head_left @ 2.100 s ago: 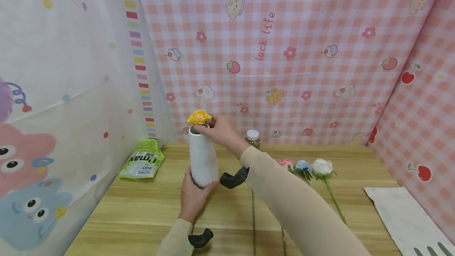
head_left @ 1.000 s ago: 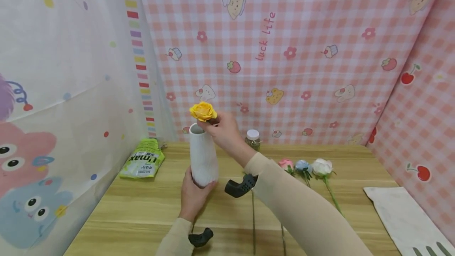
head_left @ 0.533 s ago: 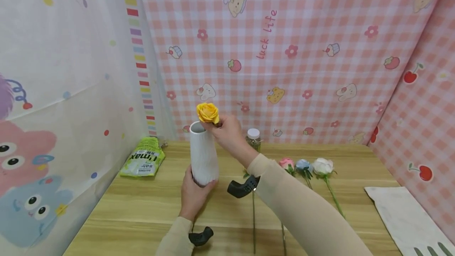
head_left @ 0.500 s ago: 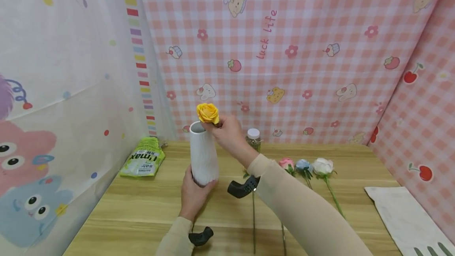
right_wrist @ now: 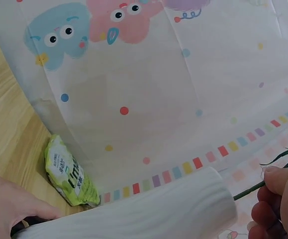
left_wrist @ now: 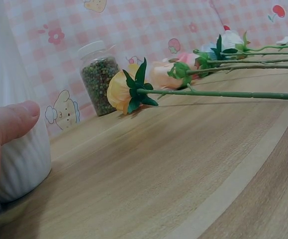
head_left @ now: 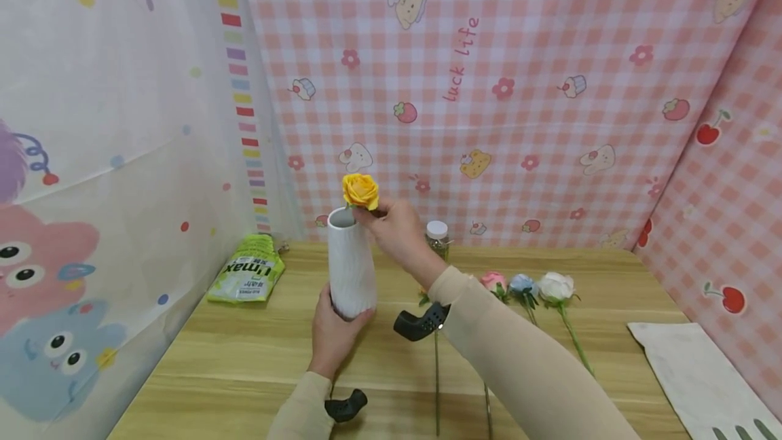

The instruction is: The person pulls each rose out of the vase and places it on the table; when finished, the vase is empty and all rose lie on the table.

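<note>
My left hand (head_left: pixel 337 335) grips the foot of a ribbed white vase (head_left: pixel 352 270), which stands upright; in the left wrist view its thumb (left_wrist: pixel 18 121) presses on the wall. At the mouth of the vase, my right hand (head_left: pixel 400 231) pinches a yellow rose (head_left: pixel 360 191) just below its bloom. The right wrist view shows the green stem (right_wrist: pixel 248 190) running from my fingers to the vase mouth, so its lower part is hidden inside. The bloom sits above the rim and leans a little to the right.
Right of the vase lie pink (head_left: pixel 493 282), blue (head_left: pixel 523 285) and white (head_left: pixel 555 286) flowers, with peach and another yellow one (left_wrist: pixel 125 90). A jar of beads (left_wrist: pixel 99 79) stands behind. A green bag (head_left: pixel 247 270) lies left, a white cloth (head_left: pixel 702 372) right.
The yellow rose and my right hand have risen from near the vase rim and shifted right; the bloom has tilted. My left hand has stayed at the vase's foot.
</note>
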Available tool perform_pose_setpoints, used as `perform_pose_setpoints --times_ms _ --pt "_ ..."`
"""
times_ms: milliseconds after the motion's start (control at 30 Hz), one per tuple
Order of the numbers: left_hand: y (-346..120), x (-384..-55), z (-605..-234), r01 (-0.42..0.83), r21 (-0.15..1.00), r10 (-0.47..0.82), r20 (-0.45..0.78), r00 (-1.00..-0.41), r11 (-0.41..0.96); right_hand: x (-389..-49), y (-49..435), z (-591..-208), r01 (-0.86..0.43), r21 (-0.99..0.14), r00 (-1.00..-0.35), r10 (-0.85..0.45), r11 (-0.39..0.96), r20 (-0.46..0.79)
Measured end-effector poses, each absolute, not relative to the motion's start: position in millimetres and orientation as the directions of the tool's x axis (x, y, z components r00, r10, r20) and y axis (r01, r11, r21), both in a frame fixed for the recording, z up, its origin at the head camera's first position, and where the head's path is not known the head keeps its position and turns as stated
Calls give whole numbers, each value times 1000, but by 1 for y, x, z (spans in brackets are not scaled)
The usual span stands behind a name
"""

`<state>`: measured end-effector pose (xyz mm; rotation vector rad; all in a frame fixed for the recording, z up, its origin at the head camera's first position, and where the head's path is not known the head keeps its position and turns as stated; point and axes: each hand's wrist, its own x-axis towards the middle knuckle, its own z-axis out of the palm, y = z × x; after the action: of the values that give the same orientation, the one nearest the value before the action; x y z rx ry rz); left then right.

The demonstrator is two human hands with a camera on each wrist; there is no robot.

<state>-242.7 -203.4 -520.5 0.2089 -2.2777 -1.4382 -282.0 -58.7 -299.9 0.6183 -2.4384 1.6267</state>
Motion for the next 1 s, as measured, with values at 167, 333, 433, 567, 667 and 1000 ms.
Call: perform_pose_setpoints --times_ms 167,333,433,567,667,1000 --pt "-203 -243 -519 106 879 -353 294 -888 465 -281 -56 -295 -469 -839 -880 -228 275 417" --pt "-203 -242 -519 107 878 -357 297 -885 466 -282 -56 -292 -522 -817 -851 -212 246 480" --pt "-202 -242 -519 105 882 -360 293 -886 459 -284 -57 -290 -531 -803 -847 -200 270 493" --pt "-202 -243 -520 103 888 -355 283 -891 449 -284 -56 -285 -547 -793 -837 -177 269 518" --pt "-202 -243 -520 102 890 -351 277 -894 444 -283 -54 -283 -573 -780 -819 -161 251 550" --pt "-203 -243 -523 124 890 -355 299 -886 439 -280 -41 -278 -603 -792 -798 -56 99 601"
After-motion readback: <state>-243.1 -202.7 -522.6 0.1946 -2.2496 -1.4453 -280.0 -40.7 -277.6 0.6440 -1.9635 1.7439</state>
